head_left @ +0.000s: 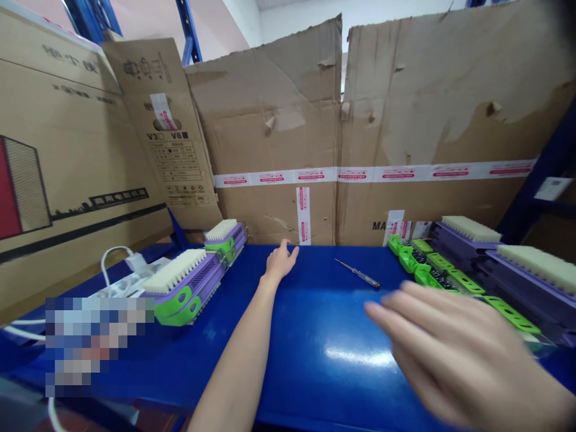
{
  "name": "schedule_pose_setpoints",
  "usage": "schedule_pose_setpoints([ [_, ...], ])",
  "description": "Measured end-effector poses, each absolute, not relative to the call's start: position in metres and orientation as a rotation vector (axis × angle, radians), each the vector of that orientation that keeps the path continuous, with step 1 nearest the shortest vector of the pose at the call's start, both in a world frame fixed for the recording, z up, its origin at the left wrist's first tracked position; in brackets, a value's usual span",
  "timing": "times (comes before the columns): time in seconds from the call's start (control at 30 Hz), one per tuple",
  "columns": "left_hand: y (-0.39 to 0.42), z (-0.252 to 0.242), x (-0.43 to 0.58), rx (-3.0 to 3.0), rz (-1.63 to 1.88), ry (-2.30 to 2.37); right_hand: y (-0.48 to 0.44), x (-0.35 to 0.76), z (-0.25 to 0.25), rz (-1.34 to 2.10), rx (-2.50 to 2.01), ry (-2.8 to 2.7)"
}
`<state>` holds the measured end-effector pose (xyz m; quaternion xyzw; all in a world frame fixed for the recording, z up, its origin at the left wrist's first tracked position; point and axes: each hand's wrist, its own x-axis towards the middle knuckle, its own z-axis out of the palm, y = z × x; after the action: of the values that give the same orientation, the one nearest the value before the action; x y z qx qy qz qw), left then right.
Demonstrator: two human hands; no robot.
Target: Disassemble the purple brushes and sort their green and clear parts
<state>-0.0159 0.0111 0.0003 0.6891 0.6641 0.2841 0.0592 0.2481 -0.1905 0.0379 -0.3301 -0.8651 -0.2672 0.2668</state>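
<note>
My left hand reaches to the back of the blue shelf top, near the cardboard. Its thumb and fingers are apart, and no object shows in it. Closer to the camera on the right, my right hand is blurred, its fingers stretched out to the left with nothing visible in them. Between the hands lies a thin screwdriver with a clear handle. Beyond my right hand are purple housings with cream ribbed pads and bright green clip-like parts, partly hidden by the hand.
Two purple-and-green units with cream pads stand on the left. Beside them is a white power strip with a plugged-in cable. A cardboard box stands at the left, taped cardboard panels form the back, and a blue post rises right.
</note>
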Motion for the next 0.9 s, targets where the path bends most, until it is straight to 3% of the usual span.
schedule_pose_setpoints([
  [0.1,0.011,0.001,-0.016,2.092,0.845,2.018,-0.127,0.228,0.055,-0.649,-1.305,-2.422],
  [0.27,0.01,0.004,-0.014,2.117,0.801,2.021,-0.066,0.219,0.017,-0.521,-1.735,-2.434],
  [0.4,0.008,0.005,-0.012,2.14,0.763,2.035,-0.071,0.224,-0.001,-0.444,-1.8,-2.454],
  [0.9,0.005,0.004,-0.01,2.232,0.705,2.045,-0.075,0.239,0.008,-0.401,-2.02,-2.264],
])
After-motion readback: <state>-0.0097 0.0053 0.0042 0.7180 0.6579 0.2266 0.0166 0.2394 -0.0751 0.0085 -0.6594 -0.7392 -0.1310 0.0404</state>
